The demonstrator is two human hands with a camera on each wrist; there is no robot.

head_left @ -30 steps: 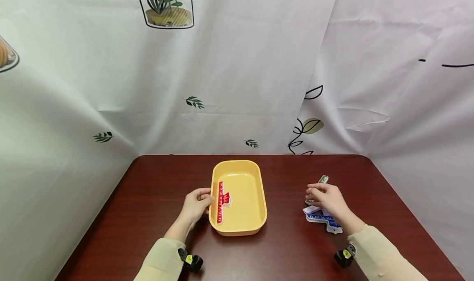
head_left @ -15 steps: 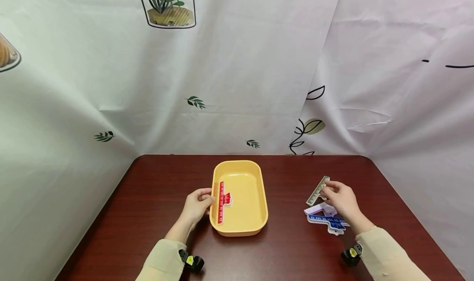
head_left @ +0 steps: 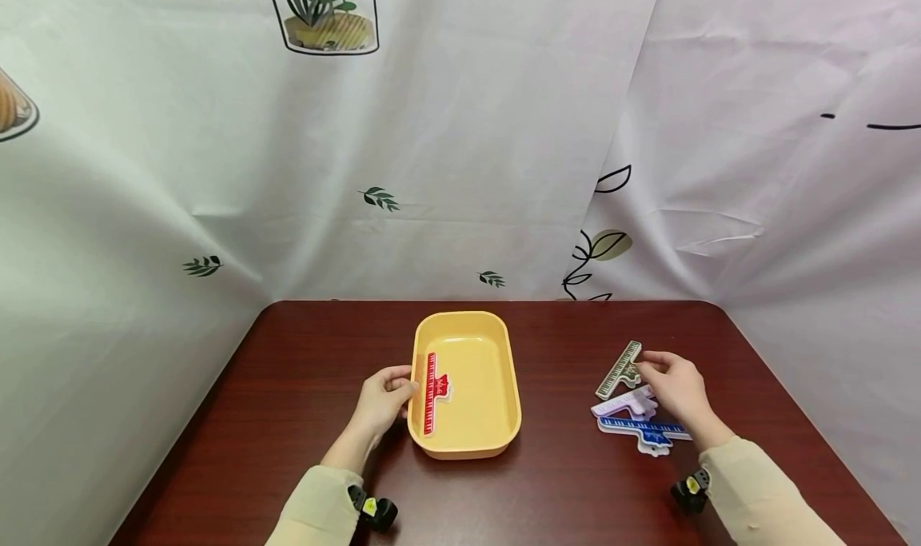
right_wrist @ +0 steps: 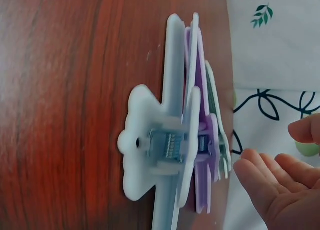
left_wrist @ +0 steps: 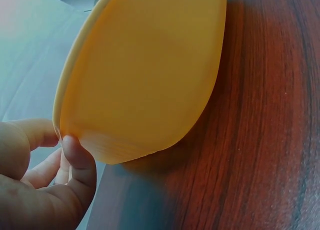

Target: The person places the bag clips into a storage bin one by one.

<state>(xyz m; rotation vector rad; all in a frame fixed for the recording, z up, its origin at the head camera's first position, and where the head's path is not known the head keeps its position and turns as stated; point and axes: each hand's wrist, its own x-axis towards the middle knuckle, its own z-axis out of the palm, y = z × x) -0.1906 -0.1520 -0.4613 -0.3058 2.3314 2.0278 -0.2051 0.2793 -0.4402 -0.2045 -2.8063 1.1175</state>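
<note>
My left hand (head_left: 380,400) pinches the left rim of a yellow tray (head_left: 482,406) between thumb and fingers. The left wrist view shows the thumb (left_wrist: 80,162) against the tray's outer wall. Inside the tray, along its left side, lies a red clip (head_left: 429,394) with a piano-key pattern. On the right, my right hand (head_left: 678,388) hovers beside a green piano-key clip (head_left: 617,370), fingertips right by its handle. In the right wrist view its thumb and fingers are apart with nothing between them. Nearer the person are a purple clip (head_left: 623,403) and a blue clip (head_left: 640,428).
The clips lie close together, almost stacked side by side in the right wrist view, the blue one's white handle and spring (right_wrist: 172,146) foremost. Beneath everything is a dark red-brown wooden table (head_left: 554,482). A printed white cloth (head_left: 460,170) hangs behind and around it.
My right hand has drawn back to the right from over the clips, uncovering the green, purple and blue ones. The left hand and tray stay in place.
</note>
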